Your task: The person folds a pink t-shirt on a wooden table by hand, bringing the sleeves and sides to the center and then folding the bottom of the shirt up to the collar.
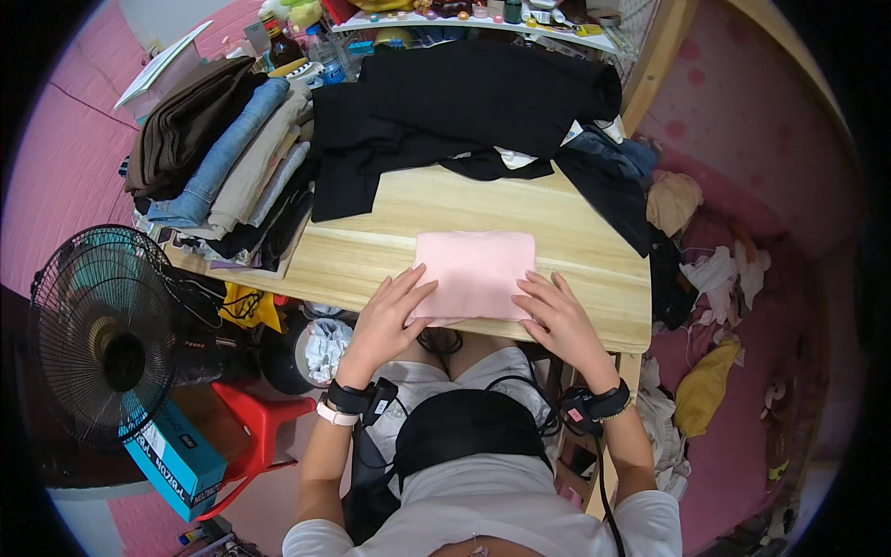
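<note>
A folded pale-pink cloth (477,269) lies flat near the front edge of a wood-topped bench (594,297), squarely before the seated person. The left hand (393,304) rests on its left edge and the right hand (555,314) on its right edge; in each the grip is apart, fingers spread and clamped on nothing, though whether a thumb tucks beneath the cloth is hard to see.

Behind the cloth, a black garment (464,97) sprawls across the back of the bench, one part reaching down the right side. To the left stands a pile of folded clothes, with brown trousers (181,125), blue jeans (223,153) and a beige garment (258,158) leaning side by side. Below that pile are a black fan (107,325), a red plastic stool (260,432) and a blue box (176,455). A yellow cloth (705,388) lies beyond the bench's right side.
</note>
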The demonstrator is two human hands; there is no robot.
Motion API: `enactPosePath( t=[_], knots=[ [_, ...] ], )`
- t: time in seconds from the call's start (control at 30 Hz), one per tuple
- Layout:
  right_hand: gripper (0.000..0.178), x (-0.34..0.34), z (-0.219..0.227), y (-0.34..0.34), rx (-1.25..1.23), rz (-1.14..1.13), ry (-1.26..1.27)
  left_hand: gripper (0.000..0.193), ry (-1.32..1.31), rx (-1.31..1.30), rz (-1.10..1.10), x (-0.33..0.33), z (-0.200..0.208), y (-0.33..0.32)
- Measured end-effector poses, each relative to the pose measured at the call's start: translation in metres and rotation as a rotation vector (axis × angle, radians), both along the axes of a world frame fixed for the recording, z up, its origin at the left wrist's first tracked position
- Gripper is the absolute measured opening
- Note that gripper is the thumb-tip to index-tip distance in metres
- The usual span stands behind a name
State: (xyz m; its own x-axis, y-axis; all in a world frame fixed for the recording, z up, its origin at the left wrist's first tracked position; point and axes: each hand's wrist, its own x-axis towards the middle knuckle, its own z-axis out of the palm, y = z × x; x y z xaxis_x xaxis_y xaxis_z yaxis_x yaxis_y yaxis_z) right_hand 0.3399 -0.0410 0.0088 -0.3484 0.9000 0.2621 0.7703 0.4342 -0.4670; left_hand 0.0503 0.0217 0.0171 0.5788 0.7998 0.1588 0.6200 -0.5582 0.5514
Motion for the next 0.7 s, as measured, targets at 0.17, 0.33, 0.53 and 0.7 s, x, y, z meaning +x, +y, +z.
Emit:
enactPosePath(
  t=[0.17,0.33,0.53,0.7],
  knots=[
    [0.015,-0.004,-0.002,-0.002,0.105,-0.066,0.099,0.020,-0.129,0.181,-0.027,0.000,0.005,0.006],
    [0.014,-0.004,0.032,0.019,0.021,-0.187,0.321,0.019,-0.180,-0.038,0.069,0.006,0.039,0.027],
    [0.020,0.024,0.057,0.137,-0.147,-0.322,0.684,0.028,-0.493,-0.323,0.167,0.043,0.072,0.123],
    [0.028,0.023,0.032,0.143,-0.004,-0.343,0.888,0.041,-0.540,0.045,0.174,0.042,0.030,0.128]
  ],
)
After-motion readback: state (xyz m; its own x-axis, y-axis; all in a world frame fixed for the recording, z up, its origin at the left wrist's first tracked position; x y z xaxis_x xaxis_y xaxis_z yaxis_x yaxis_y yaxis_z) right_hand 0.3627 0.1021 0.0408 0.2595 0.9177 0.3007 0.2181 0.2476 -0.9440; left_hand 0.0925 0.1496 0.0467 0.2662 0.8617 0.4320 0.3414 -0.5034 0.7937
